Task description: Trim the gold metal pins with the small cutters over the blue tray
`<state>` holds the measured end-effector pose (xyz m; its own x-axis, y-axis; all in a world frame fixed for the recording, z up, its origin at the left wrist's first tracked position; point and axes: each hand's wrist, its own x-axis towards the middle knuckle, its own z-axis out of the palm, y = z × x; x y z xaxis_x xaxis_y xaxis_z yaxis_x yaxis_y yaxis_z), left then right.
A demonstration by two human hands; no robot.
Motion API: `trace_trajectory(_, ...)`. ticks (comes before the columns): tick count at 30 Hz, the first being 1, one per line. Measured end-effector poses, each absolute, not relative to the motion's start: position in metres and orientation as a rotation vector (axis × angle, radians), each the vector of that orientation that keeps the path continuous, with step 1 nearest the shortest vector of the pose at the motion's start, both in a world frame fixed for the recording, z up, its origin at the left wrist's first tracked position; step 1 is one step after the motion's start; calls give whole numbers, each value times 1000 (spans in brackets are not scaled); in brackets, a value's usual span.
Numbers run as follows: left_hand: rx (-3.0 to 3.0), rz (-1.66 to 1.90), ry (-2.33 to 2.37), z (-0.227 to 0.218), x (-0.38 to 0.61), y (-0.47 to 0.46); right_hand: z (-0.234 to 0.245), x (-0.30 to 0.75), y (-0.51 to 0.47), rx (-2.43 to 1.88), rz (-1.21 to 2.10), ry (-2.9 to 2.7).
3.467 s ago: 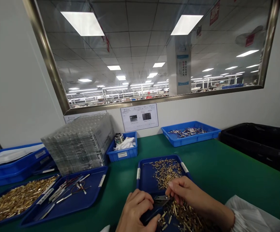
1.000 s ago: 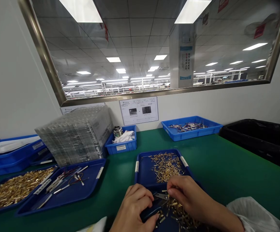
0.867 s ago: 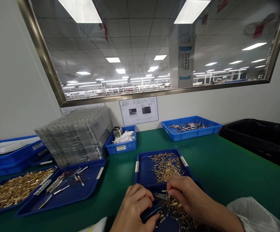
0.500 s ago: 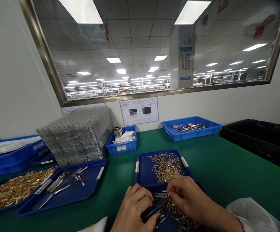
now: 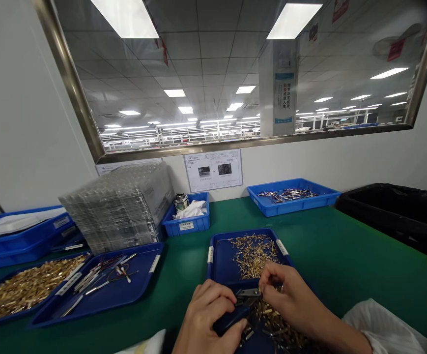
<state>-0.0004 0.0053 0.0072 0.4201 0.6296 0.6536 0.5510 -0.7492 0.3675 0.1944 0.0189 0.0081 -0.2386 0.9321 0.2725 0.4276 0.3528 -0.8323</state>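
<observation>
My left hand (image 5: 211,314) is wrapped round the dark blue handles of a pair of pliers (image 5: 231,319), whose grey metal jaws point right. At the jaw tips my right hand (image 5: 287,297) has its thumb and forefinger pinched together; whatever lies between them is too small to make out. Below both hands is a near blue tray (image 5: 252,344) with many small gold and dark metal pieces (image 5: 281,324), partly hidden by the hands. Just behind it stands another blue tray (image 5: 220,263) with a loose heap of thin gold pins (image 5: 253,253).
On the left are a tray of gold pieces (image 5: 32,285), a blue tray with slim tools and swabs (image 5: 135,285), and stacked clear plastic trays (image 5: 125,216). Behind stand a small blue bin (image 5: 187,226) and a blue tray of metal parts (image 5: 283,209). A black-lined bin (image 5: 393,216) stands right.
My right hand has shifted slightly to the right, its fingertips still by the plier jaws. The left hand keeps its hold on the pliers. The whole view has moved a little.
</observation>
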Motion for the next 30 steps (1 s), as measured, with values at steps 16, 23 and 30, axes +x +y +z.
trace_trajectory(16, 2931, 1068, 873, 5, -4, 6, -2, 198, 17, -1107, 89, -2281)
trace_trajectory(23, 2747, 1103, 1010, 11, -1, 6, 13, 207, 15, -1134, 290, -2219)
trace_trajectory(30, 2618, 1035, 1202, 9, -2, 6, 13, 223, 31, -1414, 99, -2147)
